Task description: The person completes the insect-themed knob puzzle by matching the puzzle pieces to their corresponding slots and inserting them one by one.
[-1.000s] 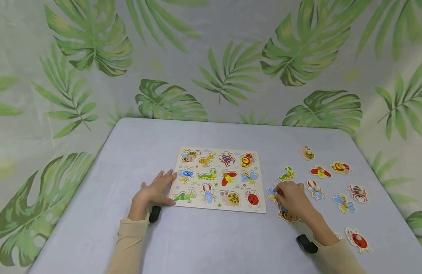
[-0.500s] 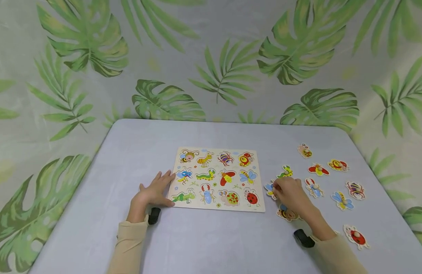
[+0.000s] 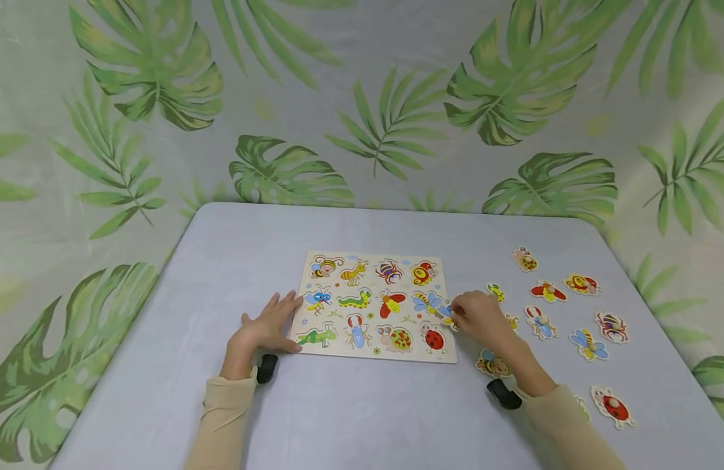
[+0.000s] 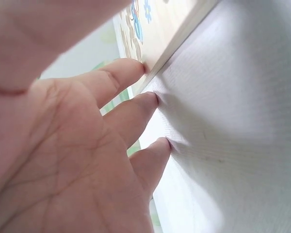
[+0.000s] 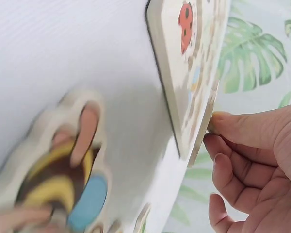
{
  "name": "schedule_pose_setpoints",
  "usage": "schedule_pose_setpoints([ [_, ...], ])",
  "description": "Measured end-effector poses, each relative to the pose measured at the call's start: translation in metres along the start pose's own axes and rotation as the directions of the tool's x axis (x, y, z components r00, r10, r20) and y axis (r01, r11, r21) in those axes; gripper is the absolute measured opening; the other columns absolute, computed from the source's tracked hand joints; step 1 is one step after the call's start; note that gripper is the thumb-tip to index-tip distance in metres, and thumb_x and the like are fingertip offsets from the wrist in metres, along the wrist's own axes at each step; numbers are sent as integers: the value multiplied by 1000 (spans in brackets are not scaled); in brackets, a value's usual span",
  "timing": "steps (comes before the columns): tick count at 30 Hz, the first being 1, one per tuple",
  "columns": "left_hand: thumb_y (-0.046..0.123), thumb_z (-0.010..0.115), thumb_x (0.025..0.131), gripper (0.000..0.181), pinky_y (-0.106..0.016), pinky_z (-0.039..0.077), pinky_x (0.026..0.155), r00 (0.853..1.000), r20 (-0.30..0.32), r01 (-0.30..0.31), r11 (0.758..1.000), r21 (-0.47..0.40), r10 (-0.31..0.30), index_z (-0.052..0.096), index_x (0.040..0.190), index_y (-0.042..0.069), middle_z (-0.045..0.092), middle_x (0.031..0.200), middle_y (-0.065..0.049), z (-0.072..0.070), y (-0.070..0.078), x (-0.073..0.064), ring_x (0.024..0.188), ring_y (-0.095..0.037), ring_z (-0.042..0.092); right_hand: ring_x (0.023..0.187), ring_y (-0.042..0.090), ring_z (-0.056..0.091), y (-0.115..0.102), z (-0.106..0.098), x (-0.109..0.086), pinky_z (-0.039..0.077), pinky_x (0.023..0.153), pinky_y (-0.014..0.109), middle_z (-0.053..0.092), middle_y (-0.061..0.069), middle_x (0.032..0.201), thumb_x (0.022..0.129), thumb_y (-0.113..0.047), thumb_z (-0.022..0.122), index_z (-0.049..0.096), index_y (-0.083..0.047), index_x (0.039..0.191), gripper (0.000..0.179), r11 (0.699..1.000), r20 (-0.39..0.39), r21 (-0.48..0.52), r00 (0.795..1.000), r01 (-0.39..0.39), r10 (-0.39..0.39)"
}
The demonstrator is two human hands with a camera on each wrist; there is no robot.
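Observation:
A flat wooden puzzle board (image 3: 362, 354) printed with insects lies on the table. My left hand (image 3: 267, 326) rests at its left side, fingers spread; in the left wrist view the fingertips (image 4: 148, 99) are at the board's edge and on the cloth. My right hand (image 3: 485, 321) pinches a blue-winged insect puzzle piece (image 3: 446, 314) over the board's right edge. In the right wrist view, thumb and forefinger hold that piece (image 5: 202, 133) by its small knob, the piece seen edge-on above the board. The underlying picture is partly covered by it.
Several knobbed pieces lie to the right, among them a bee (image 3: 493, 364), a ladybug (image 3: 613, 406), a spider (image 3: 612, 328), a stag beetle (image 3: 540, 323) and a snail (image 3: 525, 259). A caterpillar piece (image 3: 495, 292) is partly hidden behind the right hand. Leaf-patterned cloth (image 3: 391, 130) stands behind the table.
My right hand has lifted the blue-winged piece from beside the board and carried it left over the board's right edge. The left hand stays in place.

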State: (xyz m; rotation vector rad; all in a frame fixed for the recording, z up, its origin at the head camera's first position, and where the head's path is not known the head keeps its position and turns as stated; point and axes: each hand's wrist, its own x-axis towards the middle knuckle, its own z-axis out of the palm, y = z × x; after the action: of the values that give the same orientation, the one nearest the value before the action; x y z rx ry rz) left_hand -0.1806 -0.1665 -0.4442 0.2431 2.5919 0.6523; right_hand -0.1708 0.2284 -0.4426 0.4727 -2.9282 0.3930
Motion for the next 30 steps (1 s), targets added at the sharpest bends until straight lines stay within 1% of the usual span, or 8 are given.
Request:
schedule_pose_setpoints([
  [3,22,81,70,96,-81,-2,99,1000,4,-2,1000,6,2,27,149,13,11,160,-9,-1,1,0,148,-36,1,62,13,51,-7,3,5,40,64,35,65,3,65,77,-7,71,70,-4,75,4,1000,6,2,1000,-2,2],
  [6,22,80,71,96,-81,-2,99,1000,5,-9,1000,12,9,26,149,13,11,160,-9,-3,0,2,148,-36,0,62,13,51,-16,4,12,35,63,33,65,3,66,78,-7,70,70,-4,75,4,1000,10,6,1000,1,-1],
  [9,23,80,71,96,-81,-2,99,1000,3,-14,1000,15,14,26,149,13,10,160,-9,-3,-1,3,148,-36,0,62,14,50,-24,5,18,31,61,29,65,3,66,78,-7,69,70,-5,74,4,1000,8,-7,1000,24,-24],
  [13,23,80,70,96,-81,-3,99,1000,7,-13,1000,7,13,26,149,13,10,160,-9,-1,-2,3,148,-36,0,64,14,50,-35,9,25,28,61,29,64,2,67,79,-8,68,69,-7,74,6,999,47,-8,998,36,-35],
  [15,23,81,70,96,-81,-3,99,1000,7,-14,1000,3,14,26,149,13,11,160,-9,0,-3,2,148,-37,0,66,14,50,-41,11,28,28,62,29,64,1,67,80,-8,67,69,-8,74,7,999,68,-5,997,38,-37],
  [18,22,81,70,96,-82,-3,98,1000,2,-16,1000,1,16,26,149,13,11,160,-10,1,-3,2,147,-37,1,66,14,50,-51,15,34,29,63,30,64,0,67,81,-9,66,68,-9,73,8,998,77,-2,995,59,-59],
  [24,22,81,69,96,-82,-2,98,1000,-5,-9,1000,1,9,28,148,13,12,160,-10,2,-3,1,148,-37,2,62,11,51,-70,23,43,29,62,30,64,-1,66,80,-8,66,68,-9,72,9,995,52,9,993,103,-103],
  [30,21,82,69,95,-82,-3,98,1000,-11,-14,1000,-5,14,29,147,12,12,160,-10,2,-2,2,148,-37,2,61,11,45,-85,31,49,30,64,30,60,-2,63,80,-7,65,68,-11,68,14,992,43,42,992,118,-120],
])
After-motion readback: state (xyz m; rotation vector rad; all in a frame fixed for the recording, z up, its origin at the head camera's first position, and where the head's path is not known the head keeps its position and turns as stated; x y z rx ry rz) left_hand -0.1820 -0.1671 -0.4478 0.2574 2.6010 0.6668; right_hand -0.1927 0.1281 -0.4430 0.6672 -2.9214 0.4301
